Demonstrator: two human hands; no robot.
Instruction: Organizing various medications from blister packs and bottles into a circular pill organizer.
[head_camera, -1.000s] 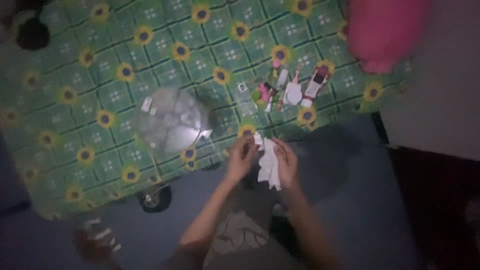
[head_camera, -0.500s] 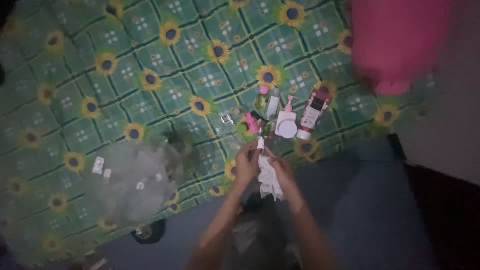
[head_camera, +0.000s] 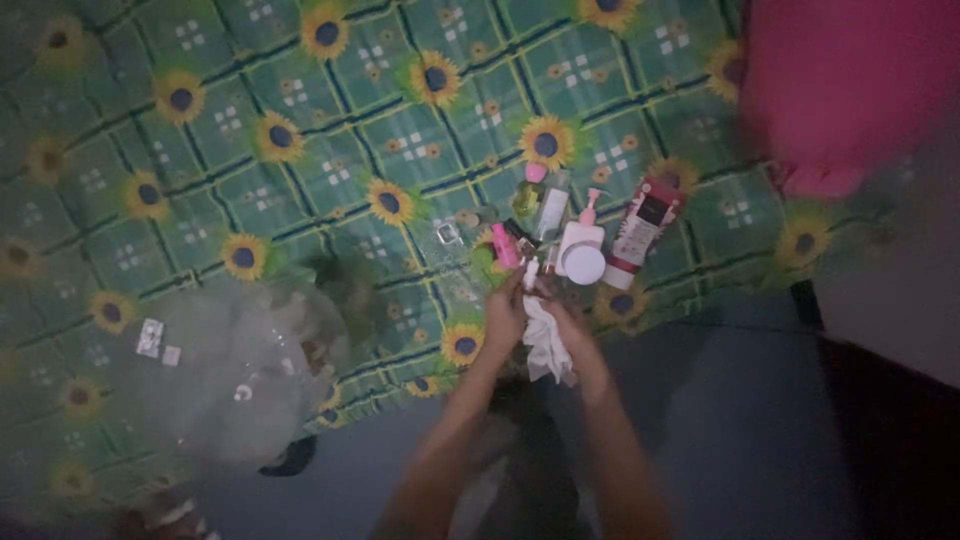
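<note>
My left hand (head_camera: 505, 312) and my right hand (head_camera: 566, 322) meet near the edge of a green sunflower-patterned sheet (head_camera: 300, 190). Together they hold a small white bottle (head_camera: 531, 272) and a crumpled white cloth (head_camera: 546, 345) that hangs down from my right hand. Just beyond my fingers lies a cluster of toiletries: a pink bottle (head_camera: 506, 247), a clear bottle with a pink cap (head_camera: 549, 205), a white pump jar (head_camera: 582, 253) and a white tube with a dark red label (head_camera: 640, 233).
A clear plastic bag (head_camera: 235, 370) with small packets lies on the sheet at the lower left. A pink pillow (head_camera: 850, 85) fills the top right corner. Dark grey floor (head_camera: 730, 420) runs under my arms, and a dark object (head_camera: 290, 458) sits by the bag's lower edge.
The view has shifted, so the bag now sits lower left and the toiletries nearer the centre. My hands have moved up to the toiletries, still holding the white cloth.
</note>
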